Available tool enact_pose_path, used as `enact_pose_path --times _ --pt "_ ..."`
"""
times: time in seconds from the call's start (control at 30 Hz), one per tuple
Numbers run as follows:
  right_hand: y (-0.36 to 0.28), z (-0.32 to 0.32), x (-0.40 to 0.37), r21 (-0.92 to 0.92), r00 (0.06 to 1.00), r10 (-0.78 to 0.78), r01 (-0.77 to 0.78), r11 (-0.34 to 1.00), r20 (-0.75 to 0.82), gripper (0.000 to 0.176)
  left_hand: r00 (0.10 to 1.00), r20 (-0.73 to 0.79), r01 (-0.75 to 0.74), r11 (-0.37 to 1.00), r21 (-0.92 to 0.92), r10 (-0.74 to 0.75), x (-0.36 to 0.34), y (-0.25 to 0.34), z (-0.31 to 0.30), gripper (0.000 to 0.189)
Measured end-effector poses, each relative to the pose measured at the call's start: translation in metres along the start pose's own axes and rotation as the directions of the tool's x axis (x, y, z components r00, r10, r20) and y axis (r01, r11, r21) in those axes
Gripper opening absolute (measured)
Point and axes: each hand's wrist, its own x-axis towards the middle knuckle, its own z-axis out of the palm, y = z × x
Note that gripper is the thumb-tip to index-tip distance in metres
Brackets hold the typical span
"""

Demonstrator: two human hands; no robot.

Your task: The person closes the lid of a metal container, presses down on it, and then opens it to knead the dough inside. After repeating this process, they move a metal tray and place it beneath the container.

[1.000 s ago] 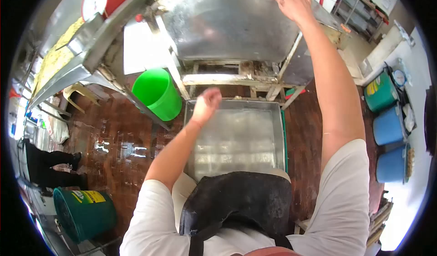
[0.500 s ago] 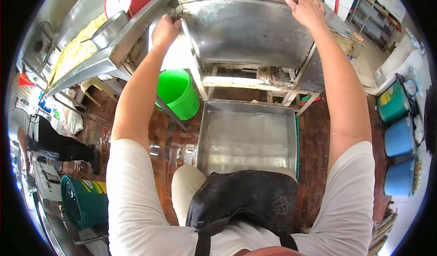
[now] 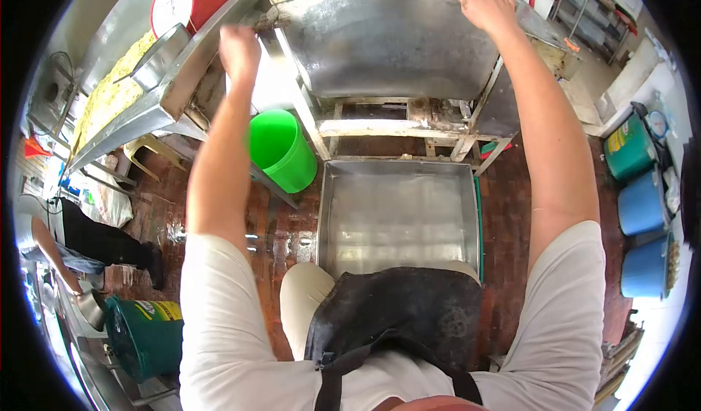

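In front of me stands a large stainless-steel tub (image 3: 394,46) on a worn white frame (image 3: 394,128), with pale yellow, crumbly material showing at its top. My right hand (image 3: 488,6) is hooked over the tub's upper rim near its right corner. Left of the tub, my left hand (image 3: 239,52) is a curled fist, somewhat blurred; what it holds, if anything, is hidden. A grimy knob-like fitting (image 3: 270,20) juts from the tub's left corner, close to that fist. On the floor below lies a shallow rectangular metal pan (image 3: 398,217), between the frame and my knees.
A bright green bucket (image 3: 283,152) stands left of the pan. A metal table (image 3: 124,130) at left carries yellow material, a metal pot (image 3: 161,57) and a red scale (image 3: 182,6). Blue bins (image 3: 642,265) line the right wall. A co-worker (image 3: 95,239) bends by a dark green drum (image 3: 142,338).
My left hand has moved left, away from the tub's corner fitting. My right hand stays at the rim. The co-worker's arm has reached lower, toward the drum, with a metal vessel beside the hand.
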Motion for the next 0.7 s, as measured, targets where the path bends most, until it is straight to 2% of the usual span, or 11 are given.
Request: enact_pose_path --times 0.03,0.1,0.2,0.3,0.4,0.43,0.5,0.53,0.63,0.67,0.7 --pt "0.002 0.000 0.003 -0.017 1.000 0.011 -0.011 1.000 0.018 0.069 0.994 0.012 0.110 0.993 -0.031 -0.109 -0.026 -0.011 0.009 0.028" --pt "0.003 0.007 0.008 -0.057 0.997 0.025 -0.021 0.998 0.072 0.068 0.953 0.282 0.157 0.976 -0.153 -0.110 -0.082 -0.009 0.014 0.029" --pt "0.006 0.010 0.010 -0.058 0.997 0.003 0.002 0.998 0.079 0.068 0.851 0.517 0.291 0.901 -0.322 -0.090 -0.076 0.018 -0.002 0.030" --pt "0.002 0.006 0.012 -0.089 0.990 0.031 -0.019 0.996 0.137 0.067 0.818 0.527 0.575 0.353 -0.738 -0.229 -0.051 0.026 -0.001 0.028" --pt "0.003 0.009 0.011 -0.081 0.996 0.033 -0.026 0.996 0.078 0.066 0.758 0.641 0.650 0.221 -0.727 -0.118 -0.014 0.027 -0.025 0.024" --pt "0.003 0.008 0.011 -0.081 0.996 0.028 -0.021 0.997 0.087 0.066 0.671 0.702 0.740 0.165 -0.651 -0.238 -0.001 0.038 -0.034 0.021" --pt "0.001 0.004 0.009 -0.078 0.994 0.021 -0.013 0.997 0.105 0.066 0.747 0.645 0.662 0.272 -0.698 -0.161 0.018 0.021 -0.026 0.021" --pt "-0.001 0.002 0.008 -0.087 0.993 0.026 -0.016 0.996 0.115 0.066 0.804 0.591 0.533 0.514 -0.672 -0.062 0.029 0.013 -0.020 0.019" --pt "-0.002 0.003 0.007 -0.113 0.992 0.021 -0.007 0.994 0.125 0.066 0.750 0.655 0.251 0.875 -0.415 0.096 0.050 0.052 -0.038 0.015" --pt "0.001 0.006 0.008 -0.116 0.994 0.012 0.001 0.993 0.113 0.066 0.799 0.587 0.283 0.783 -0.553 0.126 0.056 0.046 -0.020 0.013" --pt "0.001 0.008 0.009 -0.119 0.995 0.003 0.009 0.993 0.101 0.065 0.808 0.585 0.280 0.829 -0.483 0.068 0.063 0.041 -0.012 0.013"
